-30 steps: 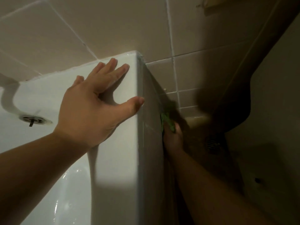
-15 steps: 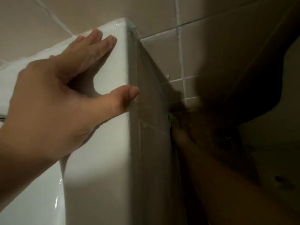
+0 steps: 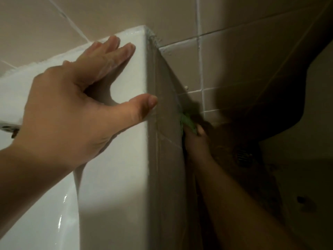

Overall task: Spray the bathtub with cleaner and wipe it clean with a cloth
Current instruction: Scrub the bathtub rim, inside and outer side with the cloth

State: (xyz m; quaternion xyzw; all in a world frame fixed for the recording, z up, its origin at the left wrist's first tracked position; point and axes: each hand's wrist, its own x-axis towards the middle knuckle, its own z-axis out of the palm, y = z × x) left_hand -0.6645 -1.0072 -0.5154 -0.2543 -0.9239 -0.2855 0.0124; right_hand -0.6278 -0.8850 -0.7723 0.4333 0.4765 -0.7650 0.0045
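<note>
My left hand [image 3: 72,109] is bracing flat on the bathtub [image 3: 115,168] rim at frame centre while my right hand [image 3: 195,141] is gripping the green cloth [image 3: 187,122] low in shadow, risking missed grime.

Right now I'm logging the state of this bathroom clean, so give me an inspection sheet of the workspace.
Surface: white bathtub rim, glossy, with light reflections on the inner wall at lower left.
Job's things: green cloth pressed against the tiled tub side, low down in shadow. Spray cleaner: nothing seen.
Clutter: nothing seen.
Grip: left hand flat on the rim, fingers straight, thumb at the corner edge; right hand bunches the cloth in its fingers.
Cables: nothing seen.
Surroundings: beige wall tiles with pale grout; floor drain in the dark area on the right; part of a metal tub fitting at the left edge.
</note>
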